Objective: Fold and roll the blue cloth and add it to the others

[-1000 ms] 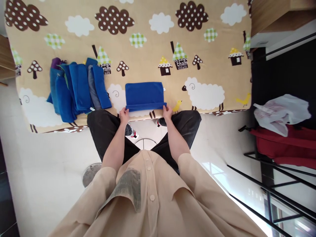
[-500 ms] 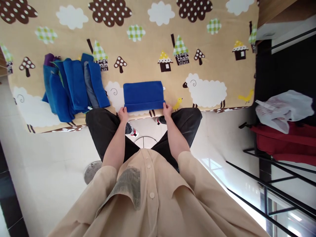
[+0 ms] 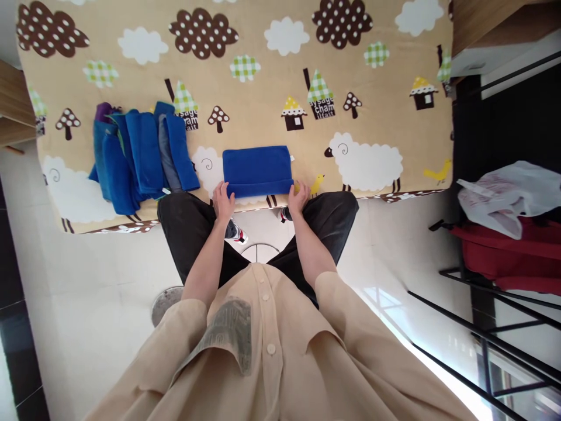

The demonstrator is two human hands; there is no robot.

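Your left hand (image 3: 224, 202) and right hand (image 3: 298, 197) sit at the near corners of the partly folded blue cloth (image 3: 257, 165); whether either pinches it cannot be determined.

The beige shirt (image 3: 302, 374) has pale buttons (image 3: 271, 349) down its front and a grey printed patch (image 3: 232, 327). The trousers (image 3: 339, 225) are black.

Soft blue cloth (image 3: 258, 165), shiny floor (image 3: 87, 257)

The cloth and the printed cover (image 3: 258, 126) under it look matt; the bag (image 3: 508, 196) at far right is thin, wrinkly plastic; the board (image 3: 477, 23) at upper right is wood.
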